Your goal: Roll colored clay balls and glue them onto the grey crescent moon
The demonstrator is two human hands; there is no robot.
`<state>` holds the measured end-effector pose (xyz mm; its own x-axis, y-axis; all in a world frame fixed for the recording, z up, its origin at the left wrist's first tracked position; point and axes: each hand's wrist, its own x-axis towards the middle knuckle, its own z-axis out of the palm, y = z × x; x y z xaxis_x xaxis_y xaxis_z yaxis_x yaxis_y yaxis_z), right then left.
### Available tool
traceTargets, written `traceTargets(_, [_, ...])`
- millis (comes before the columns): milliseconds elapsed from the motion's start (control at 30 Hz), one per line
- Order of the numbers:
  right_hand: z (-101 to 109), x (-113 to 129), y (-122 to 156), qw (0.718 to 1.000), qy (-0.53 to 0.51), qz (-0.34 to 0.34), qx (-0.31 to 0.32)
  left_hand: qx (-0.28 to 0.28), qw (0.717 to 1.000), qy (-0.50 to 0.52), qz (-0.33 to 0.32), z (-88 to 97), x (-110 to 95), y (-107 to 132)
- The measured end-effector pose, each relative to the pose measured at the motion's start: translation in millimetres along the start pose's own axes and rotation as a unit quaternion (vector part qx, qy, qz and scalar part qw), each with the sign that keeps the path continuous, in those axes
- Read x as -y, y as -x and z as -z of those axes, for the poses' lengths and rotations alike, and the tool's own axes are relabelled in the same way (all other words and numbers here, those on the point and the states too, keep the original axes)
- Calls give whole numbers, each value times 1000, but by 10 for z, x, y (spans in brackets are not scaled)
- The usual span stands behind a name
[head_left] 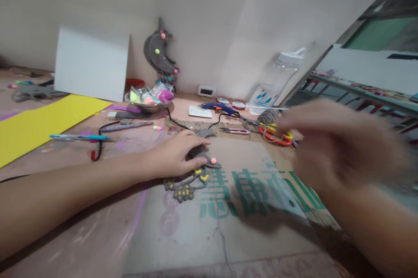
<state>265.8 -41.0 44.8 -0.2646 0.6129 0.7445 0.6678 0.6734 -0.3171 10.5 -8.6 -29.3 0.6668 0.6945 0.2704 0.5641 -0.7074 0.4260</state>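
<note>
My left hand [178, 156] lies over a grey felt crescent moon [200, 152], with thumb and fingers closed around its middle. The moon's lower tip shows a pink pompom [213, 161]; its upper tip pokes out above my fingers. Below my wrist, grey felt flower-like cut-outs with yellow patches [183, 192] lie on the cardboard sheet [183, 243]. Raised to the right over the board is my right hand [346, 147], blurred by motion. Its fingers look curled in a pinch, and anything between them is too small or smeared to see.
Behind my hands lie a blue glue gun [220, 107], pink thread snips [235, 131], orange-handled scissors [277, 139] and grey yarn [268, 116]. A metal bowl [150, 105] holds bagged pompoms. A clear bottle [276, 80] stands back right; yellow sheet [48, 123] and pens [81, 137] are left.
</note>
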Motion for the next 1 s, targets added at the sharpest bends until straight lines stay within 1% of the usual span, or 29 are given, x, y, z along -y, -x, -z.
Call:
traceTargets(33, [-69, -72, -133, 999, 35, -3, -20, -7, 1000, 2, 1, -8, -2, -2])
traceTargets(67, [-145, -173, -231, 998, 60, -26, 3, -13, 1000, 3, 1, -19, 4, -6])
traceTargets(100, [-223, -299, -295, 994, 76, -62, 42, -19, 1000, 4, 1, -31, 16, -12])
traceTargets(167, [-361, -590, -341, 980, 94, -147, 94, -28, 1000, 6, 3, -54, 49, -27])
traceTargets(200, [-415, -738, -340, 970, 102, -179, 129, -31, 1000, 7, 4, -64, 64, -34])
traceTargets(267, [-496, -995, -334, 954, 113, -198, 195, -30, 1000, 7, 5, -78, 85, -43])
traceTargets(333, [-568, -1182, -373, 943, 128, -204, 232, -32, 999, 8, 1, -87, 94, -45])
traceTargets(400, [-659, -1310, -479, 923, 153, -226, 270, -37, 999, 9, -1, -93, 97, -41])
traceTargets(433, [-714, -1360, -552, 919, 162, -234, 272, -40, 999, 10, -2, -95, 97, -39])
traceTargets(567, [-964, -1492, -852, 905, 175, -271, 277, -37, 999, 7, -3, -94, 93, -33])
traceTargets(667, [-1116, -1510, -964, 894, 169, -293, 293, -36, 999, 6, -5, -92, 87, -34])
traceTargets(767, [-1196, -1472, -971, 888, 155, -301, 312, -44, 999, 7, -9, -101, 93, -35])
traceTargets(867, [-1222, -1431, -933, 886, 132, -304, 324, -44, 999, 12, -18, -113, 111, -34])
traceTargets(933, [-1233, -1417, -901, 886, 115, -309, 326, -43, 999, 15, -22, -115, 119, -33])
traceTargets(1000, [-1246, -1411, -870, 890, 99, -314, 315, -40, 999, 16, -21, -112, 119, -32])
